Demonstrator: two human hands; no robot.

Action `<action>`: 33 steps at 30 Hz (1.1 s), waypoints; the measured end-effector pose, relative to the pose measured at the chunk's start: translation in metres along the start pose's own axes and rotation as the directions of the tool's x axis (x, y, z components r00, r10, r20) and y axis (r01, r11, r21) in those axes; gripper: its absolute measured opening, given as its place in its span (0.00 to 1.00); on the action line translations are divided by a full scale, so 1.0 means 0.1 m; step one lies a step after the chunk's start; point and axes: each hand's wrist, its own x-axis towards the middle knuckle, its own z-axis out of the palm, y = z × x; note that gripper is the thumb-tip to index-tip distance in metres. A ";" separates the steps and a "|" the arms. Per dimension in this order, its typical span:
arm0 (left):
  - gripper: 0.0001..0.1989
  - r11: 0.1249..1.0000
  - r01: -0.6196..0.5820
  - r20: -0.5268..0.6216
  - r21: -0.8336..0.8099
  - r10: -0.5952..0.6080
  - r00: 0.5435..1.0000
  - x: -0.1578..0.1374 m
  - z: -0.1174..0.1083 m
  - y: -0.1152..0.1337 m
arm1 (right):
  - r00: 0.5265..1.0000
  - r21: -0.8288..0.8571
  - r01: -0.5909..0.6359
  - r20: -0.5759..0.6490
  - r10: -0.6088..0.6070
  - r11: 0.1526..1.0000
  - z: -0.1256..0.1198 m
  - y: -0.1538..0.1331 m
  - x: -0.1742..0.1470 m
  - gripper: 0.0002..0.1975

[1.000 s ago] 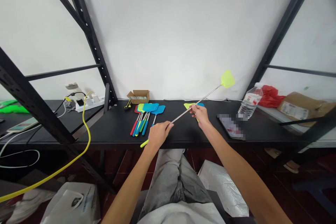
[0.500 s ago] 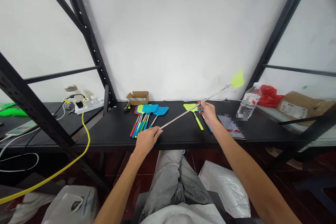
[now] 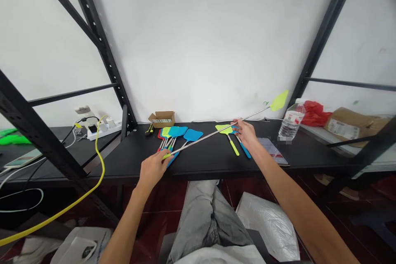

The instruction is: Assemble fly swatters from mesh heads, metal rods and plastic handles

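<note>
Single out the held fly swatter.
The lime fly swatter with the long silver metal shaft, gripped by the left hand; the other swatters lie on the black table.

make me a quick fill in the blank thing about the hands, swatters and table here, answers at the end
The left hand grips the long swatter by its ____.
Near the right hand, beside a short yellow-green swatter, lies another whose handle is coloured ____.
Just left of the crumpled red bag stands a clear plastic ____.
The tabletop is coloured ____.

Missing words: handle; blue; bottle; black
</note>
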 end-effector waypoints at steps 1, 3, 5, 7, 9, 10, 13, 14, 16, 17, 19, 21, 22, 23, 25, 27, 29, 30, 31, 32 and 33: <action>0.14 1.000 -0.002 -0.013 -0.005 0.001 1.000 0.00 -0.04 -0.06 | 1.000 0.021 -0.006 -0.008 0.006 1.000 -0.02 0.00 0.02 0.11; 0.13 1.000 0.011 -0.041 -0.007 -0.012 0.999 -0.01 -0.11 -0.17 | 1.000 0.045 -0.013 -0.027 0.014 0.999 -0.08 0.00 0.05 0.10; 0.11 0.999 0.049 -0.065 0.015 -0.048 0.997 -0.01 -0.16 -0.28 | 0.999 0.050 -0.017 -0.039 0.019 0.999 -0.12 0.01 0.08 0.11; 0.09 0.994 0.099 -0.092 0.056 -0.093 0.991 0.00 -0.20 -0.41 | 0.999 0.052 -0.023 -0.046 0.026 0.998 -0.16 0.03 0.10 0.11; 0.09 0.985 0.144 -0.121 0.100 -0.132 0.984 -0.01 -0.23 -0.55 | 0.998 0.059 -0.033 -0.060 0.037 0.998 -0.19 0.05 0.12 0.11; 0.09 0.979 0.165 -0.132 0.116 -0.149 0.980 -0.02 -0.25 -0.62 | 0.997 0.065 -0.038 -0.071 0.042 0.997 -0.20 0.06 0.13 0.11; 0.08 0.964 0.227 -0.144 0.136 -0.208 0.968 -0.05 -0.29 -0.83 | 0.995 0.093 -0.044 -0.090 0.052 0.995 -0.24 0.09 0.15 0.12; 0.08 0.960 0.247 -0.141 0.133 -0.228 0.963 -0.06 -0.30 -0.89 | 0.994 0.107 -0.047 -0.094 0.057 0.993 -0.25 0.09 0.16 0.12; 0.08 0.953 0.283 -0.128 0.106 -0.269 0.955 -0.09 -0.30 -0.99 | 0.993 0.144 -0.057 -0.098 0.072 0.988 -0.26 0.11 0.16 0.12; 0.08 0.950 0.299 -0.121 0.091 -0.288 0.950 -0.10 -0.30 -1.02 | 0.992 0.167 -0.062 -0.099 0.080 0.984 -0.26 0.12 0.16 0.12; 0.09 0.942 0.324 -0.114 0.091 -0.313 0.943 -0.10 -0.28 -1.04 | 0.990 0.216 -0.071 -0.101 0.094 0.974 -0.25 0.14 0.14 0.12; 0.10 0.934 0.334 -0.107 0.129 -0.321 0.941 -0.08 -0.26 -1.01 | 0.988 0.258 -0.076 -0.108 0.107 0.963 -0.23 0.15 0.13 0.13; 0.10 0.930 0.335 -0.101 0.149 -0.323 0.941 -0.07 -0.26 -0.98 | 0.987 0.276 -0.079 -0.116 0.115 0.958 -0.22 0.15 0.12 0.13; 0.11 0.928 0.336 -0.092 0.160 -0.325 0.941 -0.05 -0.25 -0.96 | 0.984 0.290 -0.082 -0.126 0.123 0.954 -0.22 0.15 0.11 0.14; 0.11 0.935 0.324 -0.050 0.147 -0.320 0.946 -0.02 -0.25 -0.93 | 0.980 0.312 -0.082 -0.150 0.134 0.947 -0.24 0.12 0.10 0.14; 0.12 0.947 0.302 0.003 0.105 -0.304 0.953 0.00 -0.25 -0.93 | 0.976 0.344 -0.065 -0.174 0.132 0.937 -0.29 0.06 0.09 0.14; 0.13 0.955 0.290 0.038 0.062 -0.292 0.956 0.01 -0.25 -0.95 | 0.975 0.396 -0.035 -0.186 0.118 0.918 -0.34 -0.01 0.09 0.16; 0.13 0.956 0.289 0.046 0.047 -0.291 0.956 0.00 -0.26 -0.96 | 0.976 0.427 -0.021 -0.187 0.111 0.904 -0.36 -0.04 0.09 0.17; 0.13 0.956 0.292 0.046 0.039 -0.293 0.955 0.00 -0.26 -0.97 | 0.977 0.459 -0.009 -0.184 0.105 0.888 -0.38 -0.06 0.08 0.18; 0.14 0.956 0.291 0.048 0.037 -0.292 0.955 -0.01 -0.27 -0.97 | 0.978 0.490 0.001 -0.182 0.101 0.872 -0.38 -0.08 0.08 0.19; 0.14 0.958 0.285 0.057 0.039 -0.287 0.956 -0.02 -0.27 -0.96 | 0.978 0.517 0.011 -0.182 0.098 0.856 -0.39 -0.09 0.07 0.18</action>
